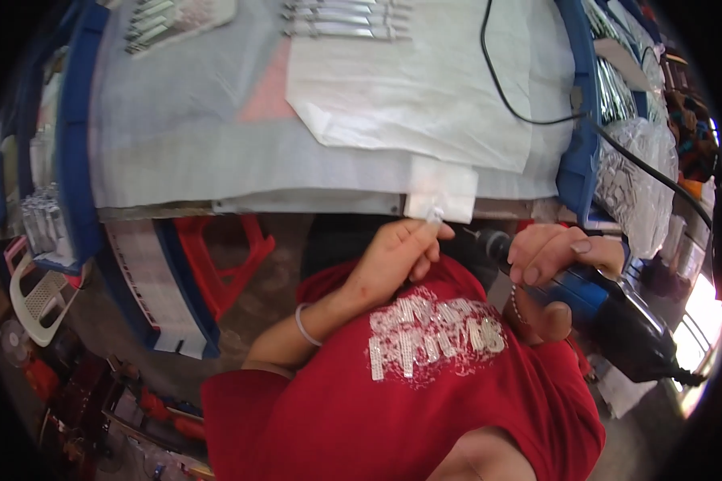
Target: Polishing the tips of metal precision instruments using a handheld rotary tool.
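Handheld rotary power tool (610, 317), black with blue mid-section: in right hand (549, 252), off the desk (297, 205), just in front of red T-shirt (361, 409). Right fingers curled round front end, thumb lower down by the blue part. Tilted, dark nose and thin bit (469, 232) toward the left hand (401, 252). Bit just beside left fingertips; cannot tell whether touching the workpiece.

Left fingers pressed together, pinching small shiny piece (435, 214) at front edge of white pad (449, 180). Too small and blurred to tell exact shape. Pad half on desk, half overhanging the front edge. White band (305, 325) on left wrist, beaded bracelet (517, 307) on right.

On desk: grey-white covering with white sheet (425, 96) on top, row of slim silver metal parts (349, 18) at far side, more parts on a pale tray (226, 11) at far left. Black cable (493, 76) across the sheet, then over blue bin wall (582, 112) at right.

Past that: clear plastic bag (638, 168) of silvery pieces. Left of desk: blue rack (80, 120). Below: red plastic stool (225, 260). Farther left: white plastic chair (36, 297).
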`<state>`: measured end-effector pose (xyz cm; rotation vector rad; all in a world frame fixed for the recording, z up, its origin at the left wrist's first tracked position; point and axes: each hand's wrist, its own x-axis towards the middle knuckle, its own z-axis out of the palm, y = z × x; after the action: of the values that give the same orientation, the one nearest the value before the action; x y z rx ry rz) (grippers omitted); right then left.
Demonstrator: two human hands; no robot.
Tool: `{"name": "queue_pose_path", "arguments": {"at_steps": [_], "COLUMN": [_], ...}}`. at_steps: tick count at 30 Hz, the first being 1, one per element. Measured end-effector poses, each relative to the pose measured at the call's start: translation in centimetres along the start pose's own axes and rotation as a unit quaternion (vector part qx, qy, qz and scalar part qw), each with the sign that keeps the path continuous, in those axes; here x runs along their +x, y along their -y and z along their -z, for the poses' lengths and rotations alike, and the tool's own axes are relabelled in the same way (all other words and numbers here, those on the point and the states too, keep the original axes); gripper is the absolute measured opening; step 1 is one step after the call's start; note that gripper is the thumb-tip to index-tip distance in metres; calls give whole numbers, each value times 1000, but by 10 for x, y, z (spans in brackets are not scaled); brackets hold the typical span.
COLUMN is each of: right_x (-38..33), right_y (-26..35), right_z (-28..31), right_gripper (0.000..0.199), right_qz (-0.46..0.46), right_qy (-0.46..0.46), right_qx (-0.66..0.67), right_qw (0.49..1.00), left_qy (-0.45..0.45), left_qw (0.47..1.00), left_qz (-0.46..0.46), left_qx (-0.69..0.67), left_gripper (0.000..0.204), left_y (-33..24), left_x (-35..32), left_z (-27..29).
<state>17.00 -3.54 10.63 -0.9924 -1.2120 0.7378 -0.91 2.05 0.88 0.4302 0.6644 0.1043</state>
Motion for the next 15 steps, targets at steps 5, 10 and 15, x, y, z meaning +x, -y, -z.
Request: {"name": "queue_pose_path", "arguments": {"at_steps": [5,10,15], "right_x": [-16,-18,-19], "right_y": [6,10,12], "right_z": [-6,-10,-13], "right_gripper": [56,55,48], "right_qz": [-92,-132,-149], "right_qy": [-108,-115,-88], "right_qx": [-23,-26,-14], "right_qw": [990,984,985], "left_qy": [104,8,-210], "left_qw": [964,894,780], "left_qz": [-90,-249,-377], "left_qx": [228,372,453], "left_gripper": [32,29,12], "left_y": [-49,-123,-241], "left_x": [-40,-93,-84], "left_z": [4,17,68]}}
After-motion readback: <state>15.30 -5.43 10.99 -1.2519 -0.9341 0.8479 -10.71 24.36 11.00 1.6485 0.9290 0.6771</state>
